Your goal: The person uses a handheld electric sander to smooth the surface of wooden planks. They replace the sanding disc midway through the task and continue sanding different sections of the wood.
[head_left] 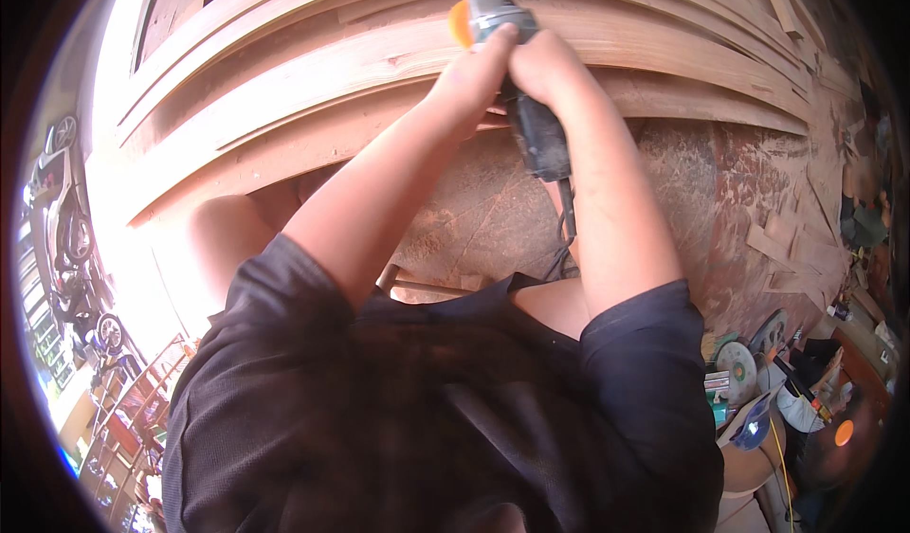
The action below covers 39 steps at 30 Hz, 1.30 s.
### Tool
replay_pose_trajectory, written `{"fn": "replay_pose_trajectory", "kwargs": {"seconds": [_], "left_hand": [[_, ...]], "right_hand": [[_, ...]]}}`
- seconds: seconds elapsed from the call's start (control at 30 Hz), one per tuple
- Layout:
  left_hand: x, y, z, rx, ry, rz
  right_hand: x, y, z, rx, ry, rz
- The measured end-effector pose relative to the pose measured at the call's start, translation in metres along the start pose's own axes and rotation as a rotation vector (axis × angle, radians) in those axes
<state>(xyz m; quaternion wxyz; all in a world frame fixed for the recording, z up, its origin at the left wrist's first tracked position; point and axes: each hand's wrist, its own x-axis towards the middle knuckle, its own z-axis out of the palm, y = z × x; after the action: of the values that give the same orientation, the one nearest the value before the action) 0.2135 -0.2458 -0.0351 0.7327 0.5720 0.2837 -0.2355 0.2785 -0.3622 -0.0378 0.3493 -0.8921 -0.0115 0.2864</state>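
Observation:
An angle grinder [538, 135] with a dark body, a grey metal head and an orange disc [461, 24] is held over long pale wooden boards [370, 69]. Wrapped around it near the head is my left hand [479, 64], its thumb up against the metal. My right hand [545, 64] grips the body just behind the head, fingers closed. The disc sits at the left side of the tool, close above a board; whether it touches the wood I cannot tell. From the rear end a black cord [567, 213] runs down toward my legs.
Sawdust covers the floor [464, 206] below the boards. Wood offcuts [791, 253] lie at the right. Lower right are a round disc [737, 367], tools and a yellow cord [783, 467]. Parked motorbikes [66, 201] and wooden frames [128, 419] stand at the far left.

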Motion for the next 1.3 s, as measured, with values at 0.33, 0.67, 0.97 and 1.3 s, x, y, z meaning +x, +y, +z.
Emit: {"fn": "replay_pose_trajectory", "kwargs": {"seconds": [0.33,0.67,0.97,1.3], "left_hand": [[0.038,-0.011,0.067,-0.036,-0.070,0.013],[0.061,0.000,0.157,0.398,-0.326,0.011],[-0.015,-0.040,0.022,0.072,-0.050,-0.031],[-0.040,-0.045,0.015,-0.060,0.073,-0.004]], "right_hand": [[0.007,0.055,-0.058,0.007,-0.007,-0.003],[-0.011,0.165,-0.107,0.344,0.261,0.238],[-0.052,0.027,-0.004,0.007,-0.017,0.145],[-0.050,0.016,0.010,-0.085,-0.119,0.070]]}}
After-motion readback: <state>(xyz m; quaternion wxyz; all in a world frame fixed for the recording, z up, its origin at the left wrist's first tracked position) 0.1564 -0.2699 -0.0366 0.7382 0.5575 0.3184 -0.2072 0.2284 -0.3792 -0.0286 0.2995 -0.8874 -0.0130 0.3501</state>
